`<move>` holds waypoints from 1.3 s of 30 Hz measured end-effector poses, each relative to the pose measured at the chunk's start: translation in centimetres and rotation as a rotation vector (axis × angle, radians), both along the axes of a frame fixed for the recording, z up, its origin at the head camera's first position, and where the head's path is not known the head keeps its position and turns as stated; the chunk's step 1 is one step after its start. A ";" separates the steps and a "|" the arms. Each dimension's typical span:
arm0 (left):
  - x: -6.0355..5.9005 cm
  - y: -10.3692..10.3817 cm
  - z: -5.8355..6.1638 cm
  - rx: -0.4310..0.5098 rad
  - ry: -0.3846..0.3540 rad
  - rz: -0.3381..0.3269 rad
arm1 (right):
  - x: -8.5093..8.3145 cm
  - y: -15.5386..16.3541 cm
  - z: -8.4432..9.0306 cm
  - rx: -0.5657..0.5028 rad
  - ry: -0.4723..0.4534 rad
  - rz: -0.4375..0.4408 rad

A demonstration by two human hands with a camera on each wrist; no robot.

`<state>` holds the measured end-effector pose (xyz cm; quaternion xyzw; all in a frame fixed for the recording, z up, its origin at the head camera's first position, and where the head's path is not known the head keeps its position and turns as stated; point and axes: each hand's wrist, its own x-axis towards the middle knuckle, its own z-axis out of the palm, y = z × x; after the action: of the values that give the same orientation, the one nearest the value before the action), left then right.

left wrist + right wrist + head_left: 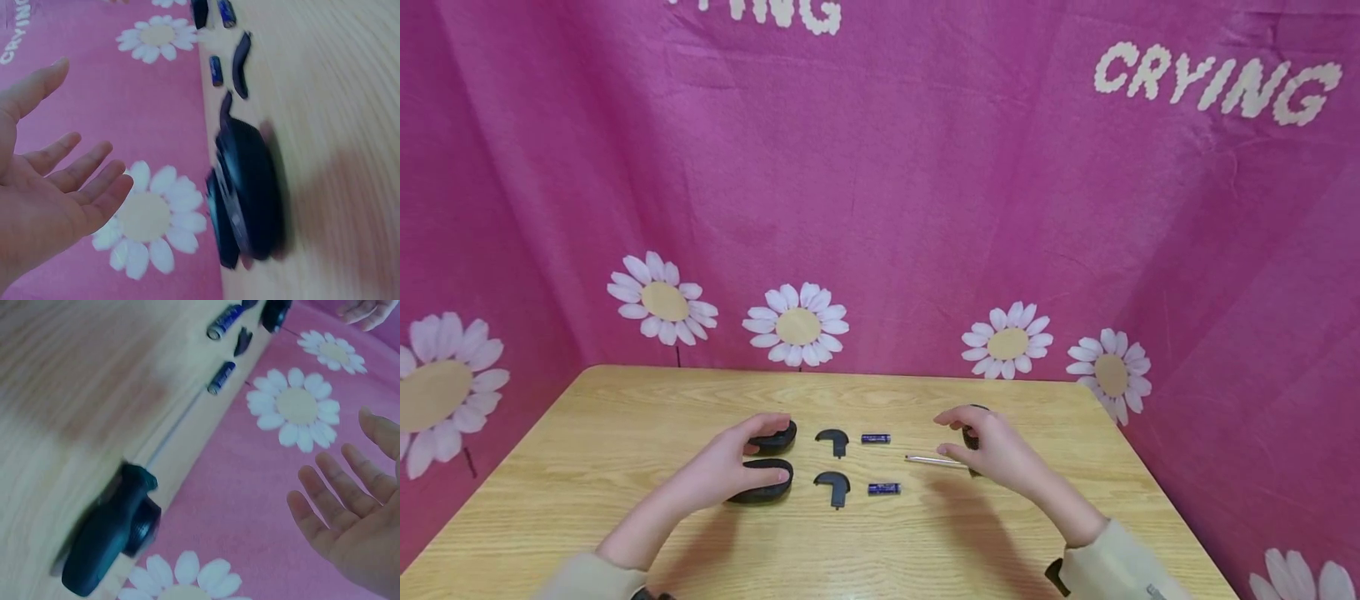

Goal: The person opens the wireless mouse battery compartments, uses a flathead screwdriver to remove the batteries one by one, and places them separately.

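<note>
1. The left hand [726,467] is held above the left part of the tabletop [647,400], fingers and thumb loosely spread around air.
2. In the head view it overlaps two black, rounded oval plastic bodies [760,493], which lie one behind the other; the left wrist view shows a gap between them and the fingers.
3. Just right of these bodies lie two black hook-shaped plastic pieces [832,489], one nearer the person, one farther, each with its curved edge away from the person and its straight leg towards the person.
4. Next to the right come two dark blue cylindrical batteries [883,489], both on their sides, one near and one far.
5. The right hand [998,450] is also spread, fingers slightly bent, above a screwdriver with a slim silver metal shaft [936,460] and a black handle; the tip points left towards the batteries.
6. Beside that handle is a black ribbed piece [144,528], partly hidden; whether they touch, I cannot tell.
7. Behind the tabletop hangs magenta fabric [880,208] printed with white daisies.
</note>
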<state>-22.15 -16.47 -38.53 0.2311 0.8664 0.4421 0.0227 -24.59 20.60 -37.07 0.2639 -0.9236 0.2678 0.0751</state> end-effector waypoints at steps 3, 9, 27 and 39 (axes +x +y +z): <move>-0.1 1.1 0.3 0.004 0.003 0.012 | -0.3 0.8 0.4 -0.031 0.025 -0.008; -0.4 3.2 0.9 0.027 0.034 0.053 | -0.8 2.2 1.0 -0.080 0.073 -0.015; -3.1 11.0 1.6 0.288 -0.061 0.172 | -3.7 5.8 0.9 -0.197 -0.016 -0.156; -4.3 15.1 1.2 0.395 -0.169 0.124 | -5.6 7.0 -0.6 -0.277 -0.063 -0.186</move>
<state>-26.46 -1.38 -37.29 0.1396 0.7706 0.6214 0.0223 -30.17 27.61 -37.63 0.1557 -0.9002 0.3926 0.1063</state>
